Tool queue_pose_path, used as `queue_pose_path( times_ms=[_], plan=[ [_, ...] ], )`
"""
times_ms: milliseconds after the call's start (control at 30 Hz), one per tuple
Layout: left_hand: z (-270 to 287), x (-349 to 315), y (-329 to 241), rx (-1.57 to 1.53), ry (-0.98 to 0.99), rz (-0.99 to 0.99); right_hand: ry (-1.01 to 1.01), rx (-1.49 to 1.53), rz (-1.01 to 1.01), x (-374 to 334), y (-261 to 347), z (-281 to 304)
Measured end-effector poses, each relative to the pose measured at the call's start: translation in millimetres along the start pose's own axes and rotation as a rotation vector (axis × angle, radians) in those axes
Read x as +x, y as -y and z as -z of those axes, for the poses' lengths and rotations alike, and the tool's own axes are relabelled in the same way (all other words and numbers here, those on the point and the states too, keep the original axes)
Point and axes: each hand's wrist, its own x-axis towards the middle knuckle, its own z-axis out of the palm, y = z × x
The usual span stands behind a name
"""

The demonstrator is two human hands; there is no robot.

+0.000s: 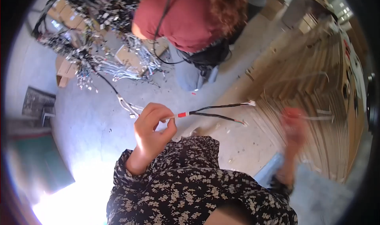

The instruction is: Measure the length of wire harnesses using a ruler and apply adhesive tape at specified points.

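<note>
"What do my hands have?"
"From here, I see your left hand (155, 124) curled, thumb and fingertips pinching a cable (191, 113) beside its red band (182, 115). Your right hand (294, 132) is blurred — I can't tell how open it is, or whether it holds anything."
"Where's the cable?"
"Above the floor (95, 110), two black branches pointing right, plug ends (251, 103) free."
"How far along?"
"The branches look separated, I'd judge. Beyond, many cables hang in a tangle (81, 53) — I can't tell what's left."
</note>
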Motion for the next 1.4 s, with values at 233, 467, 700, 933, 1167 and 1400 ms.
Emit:
queue_pose_path(
  times_ms=[233,467,700,933,1167,1400],
  plan=[
    [16,-28,1,-0.047,0.121,-0.345,0.221,0.797,-0.224,-33,135,-210],
    [77,-23,51,-0.127,0.235,-0.344,0.280,0.513,0.032,-34,184,-253],
    [117,-26,74,-0.209,0.309,-0.305,0.235,0.340,-0.027,-38,215,-285],
    [124,-26,85,-0.146,0.247,-0.458,0.346,0.227,0.039,-45,224,-296],
    [128,-28,89,-0.159,0.243,-0.510,0.289,0.371,-0.092,-48,240,-305],
    [136,-25,90,-0.318,0.413,-0.206,0.300,0.503,-0.121,-57,239,-294]
  ],
)
